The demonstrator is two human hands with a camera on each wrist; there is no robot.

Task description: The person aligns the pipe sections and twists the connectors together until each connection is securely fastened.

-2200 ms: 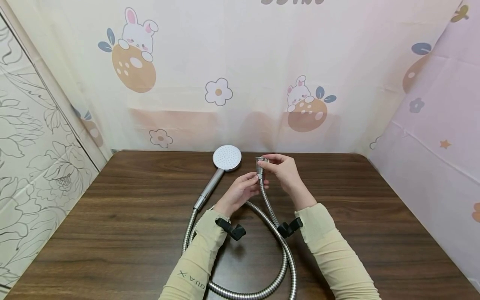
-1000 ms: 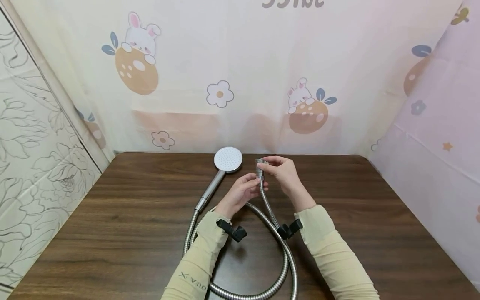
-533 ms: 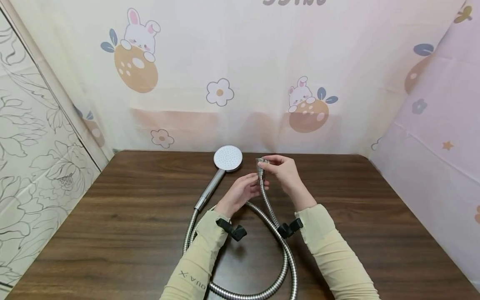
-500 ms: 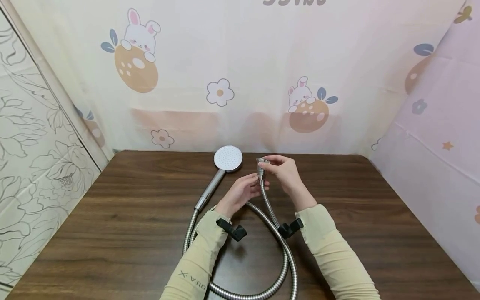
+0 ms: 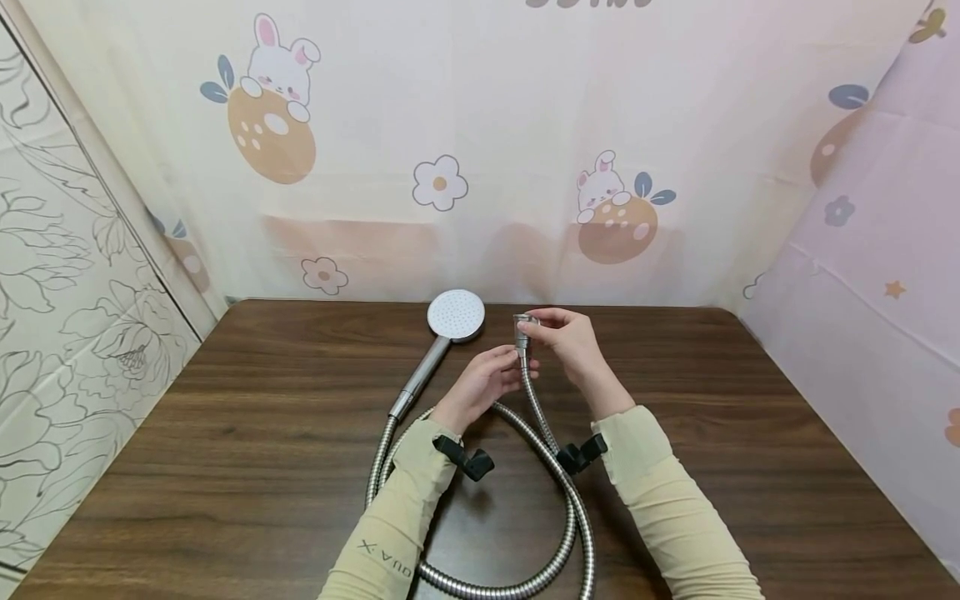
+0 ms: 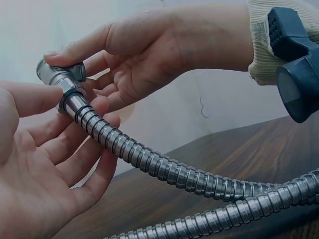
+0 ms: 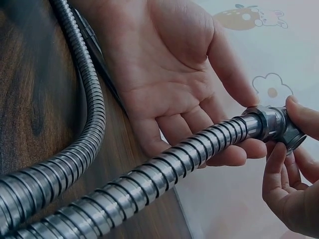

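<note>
A silver metal fitting with a short side outlet stands at the end of a ribbed shower hose. My right hand pinches this fitting between thumb and fingers. Just below, my left hand holds the hose's end nut, thumb on one side and fingers behind. The nut meets the fitting in the right wrist view; whether any thread shows between them I cannot tell. In the left wrist view the hose runs down from my fingers. A round shower head lies left of my hands, white face up.
The hose loops lie on the dark wooden table beneath and between my forearms. A printed curtain rises behind the table's back edge. Black wrist cameras sit on both cuffs.
Both hands keep their places on the fitting and nut, with only slight finger and fitting shifts. The whole view bobs a little; the shower head and hose loops stay put.
</note>
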